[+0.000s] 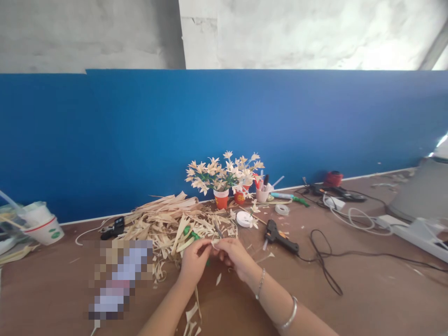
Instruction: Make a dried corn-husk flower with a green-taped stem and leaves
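My left hand [194,256] and my right hand [231,252] meet at the middle of the brown table. Fingertips of both are pinched on a small pale piece [214,243], mostly hidden between them; it looks like dried husk. Just behind and left of the hands lies a heap of dried husk strips [157,221], with a green item [191,232] among them. Pale husk flowers [224,175] stand in red cups [221,200] beyond the hands. A white round dish [245,219] sits behind my right hand.
On the right are a black glue gun [280,237] with its cable, a tape roll [282,209], a power strip [413,235] and more cables. A white cup [45,231] stands at left, near a blurred-out object [121,280]. A blue partition [140,140] runs behind the table.
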The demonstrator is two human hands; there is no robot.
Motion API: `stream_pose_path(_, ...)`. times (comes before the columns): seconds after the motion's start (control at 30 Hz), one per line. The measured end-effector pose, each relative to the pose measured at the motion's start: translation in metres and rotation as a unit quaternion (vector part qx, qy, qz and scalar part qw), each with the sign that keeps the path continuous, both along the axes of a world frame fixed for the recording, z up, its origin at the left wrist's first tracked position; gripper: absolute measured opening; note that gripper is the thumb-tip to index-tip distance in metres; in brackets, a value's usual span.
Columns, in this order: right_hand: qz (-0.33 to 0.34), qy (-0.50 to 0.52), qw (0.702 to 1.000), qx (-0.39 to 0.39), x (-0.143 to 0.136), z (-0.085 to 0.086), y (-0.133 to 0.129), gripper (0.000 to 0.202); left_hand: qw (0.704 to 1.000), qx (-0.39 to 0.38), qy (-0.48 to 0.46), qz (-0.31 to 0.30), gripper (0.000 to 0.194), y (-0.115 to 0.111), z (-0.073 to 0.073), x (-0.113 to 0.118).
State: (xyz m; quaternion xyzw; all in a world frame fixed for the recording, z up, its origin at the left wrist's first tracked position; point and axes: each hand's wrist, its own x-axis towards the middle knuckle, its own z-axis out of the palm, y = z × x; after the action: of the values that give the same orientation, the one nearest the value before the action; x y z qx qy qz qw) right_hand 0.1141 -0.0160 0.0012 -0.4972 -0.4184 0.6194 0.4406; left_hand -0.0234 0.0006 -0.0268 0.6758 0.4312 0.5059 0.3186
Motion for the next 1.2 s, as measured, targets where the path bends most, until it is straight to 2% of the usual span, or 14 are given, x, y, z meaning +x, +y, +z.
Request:
stream_pose_path(0.13, -0.001, 0.012, 1.000, 0.001, -0.0004, -0.0002, -0.0010, 0.019, 0.998, 0.039, 0.029, 0.031, 0.017, -0.0004, -0.0011, -0.0020)
stream_pose_path(0.4, 0.032, 0.023, 0.999, -0.008, -0.0001, 0.0007, -0.0012, 0.017, 0.997, 0.057, 0.030, 0.051, 0.016, -0.0025, 0.0000, -0.0023)
stream_pose_path(0.57, 0.046, 0.066, 0.997, -0.006, 0.0010, 0.0009, -0.0019, 0.014, 0.995, 0.075, 0.050, 0.045, 0.019, -0.0040, 0.0010, -0.0036)
stream_pose_path(0.9, 0.055, 0.083, 0.995, -0.019, 0.0035, 0.0015, -0.0018, 0.015, 0.989, 0.123, 0.072, 0.041, 0.019, -0.0052, 0.0038, -0.0046)
stream_pose_path(1.03, 0.069, 0.075, 0.995, -0.001, 0.0037, 0.0034, -0.0020, 0.017, 0.991, 0.111, 0.053, 0.046, 0.018, -0.0068, 0.0056, -0.0032)
stream_pose_path(1.2, 0.055, 0.051, 0.997, 0.001, 0.0040, 0.0026, -0.0005, 0.021, 0.996, 0.052, 0.016, 0.073, 0.015, -0.0034, 0.0042, -0.0026)
